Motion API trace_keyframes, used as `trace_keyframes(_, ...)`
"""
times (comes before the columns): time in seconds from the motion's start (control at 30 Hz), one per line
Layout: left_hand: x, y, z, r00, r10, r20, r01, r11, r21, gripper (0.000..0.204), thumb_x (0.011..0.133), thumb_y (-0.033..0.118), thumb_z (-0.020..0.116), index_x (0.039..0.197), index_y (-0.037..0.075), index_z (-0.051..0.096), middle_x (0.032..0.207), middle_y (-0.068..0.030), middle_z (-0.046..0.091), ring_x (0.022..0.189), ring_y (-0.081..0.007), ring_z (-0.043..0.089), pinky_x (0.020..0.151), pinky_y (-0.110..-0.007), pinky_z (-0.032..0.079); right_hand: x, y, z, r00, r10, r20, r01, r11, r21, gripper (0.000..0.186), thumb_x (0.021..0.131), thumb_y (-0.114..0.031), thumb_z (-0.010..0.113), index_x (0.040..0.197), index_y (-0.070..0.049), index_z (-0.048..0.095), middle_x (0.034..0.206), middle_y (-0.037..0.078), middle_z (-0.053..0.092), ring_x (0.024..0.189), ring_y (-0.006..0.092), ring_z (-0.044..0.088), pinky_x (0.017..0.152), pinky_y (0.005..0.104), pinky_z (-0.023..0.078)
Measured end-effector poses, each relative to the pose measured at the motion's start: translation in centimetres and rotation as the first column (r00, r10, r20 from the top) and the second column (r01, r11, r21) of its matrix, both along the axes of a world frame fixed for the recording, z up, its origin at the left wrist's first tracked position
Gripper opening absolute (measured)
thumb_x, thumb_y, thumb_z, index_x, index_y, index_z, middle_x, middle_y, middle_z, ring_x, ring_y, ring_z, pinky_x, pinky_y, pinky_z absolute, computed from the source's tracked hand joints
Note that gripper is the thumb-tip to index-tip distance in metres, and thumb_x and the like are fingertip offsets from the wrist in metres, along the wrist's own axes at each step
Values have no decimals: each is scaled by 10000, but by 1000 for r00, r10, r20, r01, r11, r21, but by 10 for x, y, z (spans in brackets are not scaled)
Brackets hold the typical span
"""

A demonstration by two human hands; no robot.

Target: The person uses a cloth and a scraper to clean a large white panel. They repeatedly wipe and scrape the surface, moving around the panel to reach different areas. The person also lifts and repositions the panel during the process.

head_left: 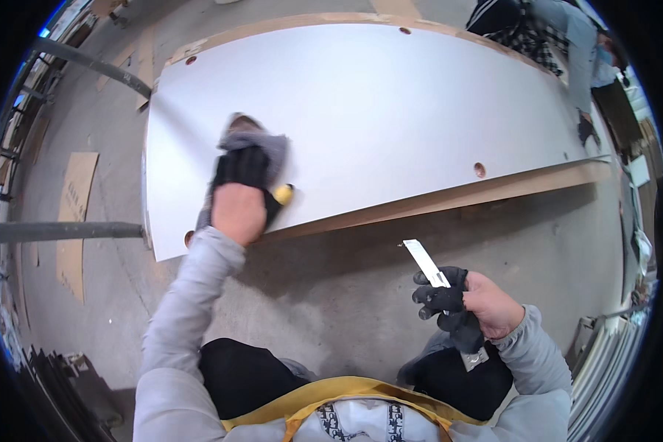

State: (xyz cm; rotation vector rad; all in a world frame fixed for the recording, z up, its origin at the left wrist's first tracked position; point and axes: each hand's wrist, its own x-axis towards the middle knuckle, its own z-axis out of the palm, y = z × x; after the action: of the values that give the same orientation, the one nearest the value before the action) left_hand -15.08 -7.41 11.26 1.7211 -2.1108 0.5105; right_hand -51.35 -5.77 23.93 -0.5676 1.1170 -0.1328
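Observation:
A large white panel [346, 110] lies across the view, with several copper-brown round spots near its edges. On its left part rests my left hand [240, 188] in a black glove, closed around a bunched grey cloth [271, 147] pressed to the surface. Something brown shows just beyond the cloth, its kind blurred. A yellow-tipped object [283, 194] sticks out beside this hand; the rest of it is hidden. Away from the panel's near edge, my gloved right hand [453, 302] is wrapped round a thin white flat strip [423, 259], its metal-looking lower end [475, 359] showing below the palm.
Brown board [449, 206] shows under the panel's near edge. Two grey metal bars [66, 233] reach the panel's left side. At the far right another person [567, 44] bends over the panel, a gloved hand at its corner. Cardboard [75, 199] lies on the floor at left.

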Motion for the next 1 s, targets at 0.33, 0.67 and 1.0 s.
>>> trace_keyframes(0.33, -11, -9, -7, 963, -29, -267, 127, 925, 359, 181, 750, 132, 530, 667, 42, 664, 718, -165, 641, 705, -322, 613, 688, -438, 461, -57, -23, 71, -2, -38, -999, -973, 233, -7, 92, 757, -46, 540, 817, 19, 567, 838, 239, 615, 803, 407, 586, 701, 471, 477)
trace_keyframes(0.67, -135, -67, -17, 757, -570, -319, 652, 691, 312, 76, 682, 161, 571, 648, 132, 632, 677, -53, 605, 727, -233, 593, 663, -380, 439, -48, -135, -30, 661, -563, -496, -296, 411, -862, 256, 755, 21, 457, 984, 56, 566, 805, 131, 622, 759, 229, 609, 714, 352, 496)
trace_keyframes(1.0, -139, -331, -4, 983, -74, -169, 145, 874, 463, 324, 852, 290, 467, 862, 81, 714, 897, -124, 682, 861, -268, 655, 764, -378, 505, -66, -402, -139, 231, -659, -716, -500, 551, -668, 384, 903, -340, 453, 1046, -28, 625, 1048, 238, 612, 1000, 393, 578, 835, 440, 465)
